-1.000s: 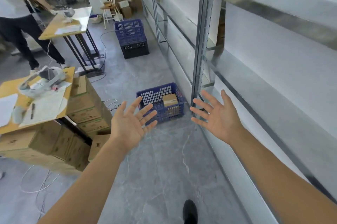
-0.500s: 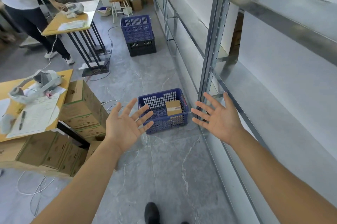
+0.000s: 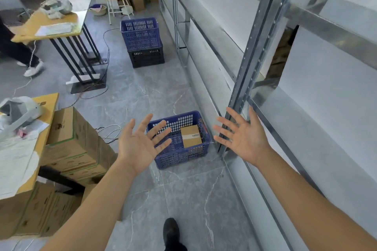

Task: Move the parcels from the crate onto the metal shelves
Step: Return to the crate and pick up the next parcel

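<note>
Brown cardboard parcel with a pale tape strip (image 3: 191, 136) lies flat in the right half of the blue perforated plastic crate (image 3: 180, 155), which sits on the grey tiled floor (image 3: 183, 199) just beside the metal shelves (image 3: 306, 120). Its long axis runs away from the camera; the tape crosses it. Left hand (image 3: 138, 146) and right hand (image 3: 243, 138) hover above the crate, palms up, fingers spread, holding nothing. The step looks like the approach; next comes bending down and closing both hands on the parcel's sides.
</note>
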Demonstrator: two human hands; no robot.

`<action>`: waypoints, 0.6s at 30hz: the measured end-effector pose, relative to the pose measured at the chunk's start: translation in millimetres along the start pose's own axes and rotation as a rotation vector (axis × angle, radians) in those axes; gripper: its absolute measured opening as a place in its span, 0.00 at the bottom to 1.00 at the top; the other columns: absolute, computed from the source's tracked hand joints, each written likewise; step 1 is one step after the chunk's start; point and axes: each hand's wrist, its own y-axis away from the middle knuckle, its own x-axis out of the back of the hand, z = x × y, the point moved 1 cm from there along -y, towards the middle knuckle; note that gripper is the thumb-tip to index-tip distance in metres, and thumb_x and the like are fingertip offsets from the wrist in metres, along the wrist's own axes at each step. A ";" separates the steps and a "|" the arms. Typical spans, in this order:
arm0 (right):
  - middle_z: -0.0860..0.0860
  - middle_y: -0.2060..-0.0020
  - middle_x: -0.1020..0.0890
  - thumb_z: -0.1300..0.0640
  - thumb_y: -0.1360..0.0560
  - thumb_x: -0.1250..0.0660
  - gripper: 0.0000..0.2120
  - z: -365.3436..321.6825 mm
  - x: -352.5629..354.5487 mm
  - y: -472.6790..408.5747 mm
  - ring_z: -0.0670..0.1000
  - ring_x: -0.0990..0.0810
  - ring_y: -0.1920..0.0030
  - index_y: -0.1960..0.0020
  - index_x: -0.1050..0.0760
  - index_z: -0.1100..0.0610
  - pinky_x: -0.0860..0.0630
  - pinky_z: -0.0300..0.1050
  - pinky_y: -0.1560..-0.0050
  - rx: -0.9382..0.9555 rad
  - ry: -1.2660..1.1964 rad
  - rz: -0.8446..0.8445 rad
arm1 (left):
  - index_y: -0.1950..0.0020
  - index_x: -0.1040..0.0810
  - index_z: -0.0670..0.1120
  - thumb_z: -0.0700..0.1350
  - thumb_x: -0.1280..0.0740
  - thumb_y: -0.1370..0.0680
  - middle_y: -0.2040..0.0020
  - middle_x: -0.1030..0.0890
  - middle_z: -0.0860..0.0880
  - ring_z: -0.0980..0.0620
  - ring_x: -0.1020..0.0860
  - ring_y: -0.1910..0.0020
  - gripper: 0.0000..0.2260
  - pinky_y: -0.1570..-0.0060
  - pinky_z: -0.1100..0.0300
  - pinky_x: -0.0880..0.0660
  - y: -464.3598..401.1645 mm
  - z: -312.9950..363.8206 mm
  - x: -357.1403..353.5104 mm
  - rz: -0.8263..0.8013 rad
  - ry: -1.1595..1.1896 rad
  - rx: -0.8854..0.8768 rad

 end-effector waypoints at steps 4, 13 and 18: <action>0.56 0.35 0.16 0.30 0.19 0.45 0.32 6.7 -33.4 -45.2 0.60 0.14 0.40 0.24 0.25 0.48 0.16 0.61 0.49 -0.018 -0.002 0.015 | 0.26 0.21 0.52 0.62 0.42 0.17 0.32 0.16 0.39 0.35 0.19 0.32 0.24 0.32 0.35 0.25 -44.7 42.9 10.5 -0.001 0.001 0.016; 0.56 0.33 0.17 0.30 0.20 0.43 0.32 -0.9 -75.5 -120.5 0.62 0.18 0.34 0.25 0.25 0.48 0.20 0.65 0.38 -0.009 -0.018 0.030 | 0.26 0.22 0.52 0.63 0.41 0.17 0.35 0.14 0.40 0.36 0.18 0.33 0.25 0.39 0.38 0.22 -124.2 88.9 13.3 -0.021 -0.002 0.078; 0.55 0.36 0.14 0.29 0.21 0.43 0.32 -11.0 -77.1 -165.4 0.61 0.16 0.36 0.27 0.22 0.47 0.19 0.64 0.39 -0.021 -0.003 0.044 | 0.26 0.21 0.53 0.63 0.40 0.17 0.36 0.13 0.40 0.36 0.20 0.31 0.24 0.38 0.38 0.22 -163.7 93.4 9.8 0.010 -0.007 0.102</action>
